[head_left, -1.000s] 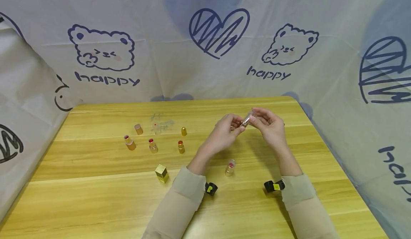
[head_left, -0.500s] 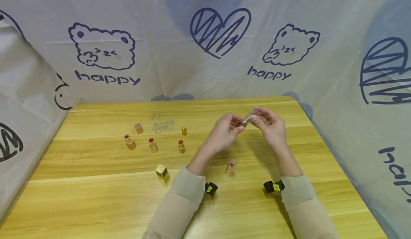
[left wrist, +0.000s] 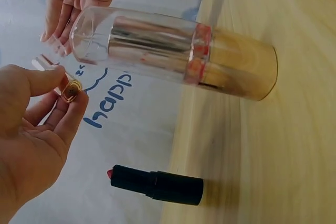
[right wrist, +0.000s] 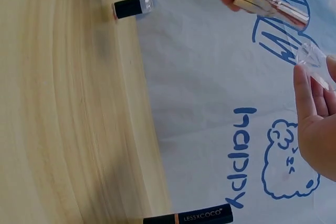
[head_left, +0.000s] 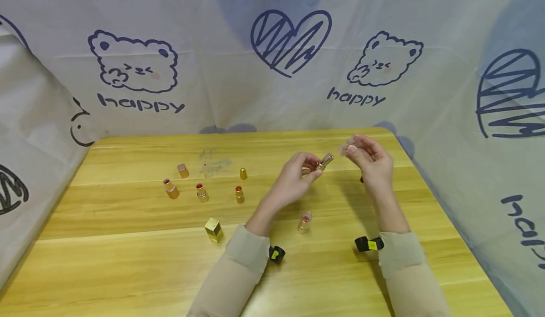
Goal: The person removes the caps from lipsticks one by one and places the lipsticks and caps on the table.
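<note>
My left hand (head_left: 294,177) pinches the gold lipstick (head_left: 324,161) (tilted). My right hand (head_left: 371,163) pinches its clear cap (head_left: 350,144), held apart from it.

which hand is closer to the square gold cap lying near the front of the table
Left. The left hand hangs up and to the right of the square gold cap; the right hand is farther right, beyond the left.
</note>
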Action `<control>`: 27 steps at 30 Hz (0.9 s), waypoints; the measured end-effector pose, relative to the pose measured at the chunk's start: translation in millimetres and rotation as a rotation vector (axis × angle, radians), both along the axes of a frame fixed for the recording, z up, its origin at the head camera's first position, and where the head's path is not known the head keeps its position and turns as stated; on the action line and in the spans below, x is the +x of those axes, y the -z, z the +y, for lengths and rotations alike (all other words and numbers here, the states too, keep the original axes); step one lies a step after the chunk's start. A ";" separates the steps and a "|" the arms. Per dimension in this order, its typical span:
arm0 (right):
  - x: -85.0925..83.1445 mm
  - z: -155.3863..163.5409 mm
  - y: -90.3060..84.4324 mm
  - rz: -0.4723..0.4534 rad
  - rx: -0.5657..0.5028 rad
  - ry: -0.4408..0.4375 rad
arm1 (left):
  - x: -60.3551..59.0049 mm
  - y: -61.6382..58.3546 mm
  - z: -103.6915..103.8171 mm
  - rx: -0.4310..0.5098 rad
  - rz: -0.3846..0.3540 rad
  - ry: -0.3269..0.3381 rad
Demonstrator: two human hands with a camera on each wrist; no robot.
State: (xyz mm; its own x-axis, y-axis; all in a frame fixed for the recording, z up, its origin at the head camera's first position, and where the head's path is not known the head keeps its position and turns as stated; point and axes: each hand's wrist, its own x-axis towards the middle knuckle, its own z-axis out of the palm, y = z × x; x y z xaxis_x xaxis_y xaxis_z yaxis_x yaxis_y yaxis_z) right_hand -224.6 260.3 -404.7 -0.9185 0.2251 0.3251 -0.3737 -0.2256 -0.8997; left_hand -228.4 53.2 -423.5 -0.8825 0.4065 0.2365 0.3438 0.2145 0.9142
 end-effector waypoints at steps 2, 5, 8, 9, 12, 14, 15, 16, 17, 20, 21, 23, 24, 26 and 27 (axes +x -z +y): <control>-1.6 -0.2 1.3 0.018 0.021 0.013 | 0.1 -0.1 0.4 0.033 -0.006 0.004; -5.6 -0.5 4.4 0.037 0.091 0.040 | -0.6 0.6 1.4 0.051 -0.021 -0.003; -10.5 -0.2 8.3 0.031 0.183 0.068 | -2.5 2.9 4.0 0.053 -0.037 -0.006; -11.8 -0.1 9.4 0.029 0.216 0.076 | -3.3 4.2 5.0 0.053 -0.042 0.000; -15.6 1.0 13.8 -0.008 0.302 0.082 | -5.7 8.0 8.2 0.040 -0.044 0.030; -17.6 1.7 17.1 -0.041 0.363 0.068 | -6.6 10.2 9.5 0.010 -0.038 0.052; -18.9 2.3 18.9 -0.058 0.397 0.055 | -6.8 11.2 9.8 -0.013 -0.033 0.060; -20.4 3.1 21.3 -0.081 0.438 0.043 | -7.0 12.1 10.1 -0.040 -0.026 0.064; -21.9 3.5 23.4 -0.099 0.477 0.026 | -7.1 13.1 10.4 -0.067 -0.020 0.067; -27.4 4.3 29.2 -0.149 0.579 -0.019 | -7.4 15.7 11.2 -0.134 -0.007 0.079; -29.4 4.3 31.1 -0.167 0.608 -0.031 | -7.8 16.8 11.6 -0.152 -0.002 0.085; -33.9 3.8 34.5 -0.199 0.660 -0.052 | -8.5 18.9 12.6 -0.188 0.007 0.098; -36.1 3.6 36.2 -0.215 0.686 -0.059 | -9.1 20.1 13.2 -0.206 0.014 0.106; -40.6 2.8 39.3 -0.246 0.727 -0.077 | -10.1 22.4 14.4 -0.244 0.024 0.122; -42.9 2.5 41.0 -0.261 0.744 -0.087 | -10.6 23.4 15.0 -0.264 0.032 0.129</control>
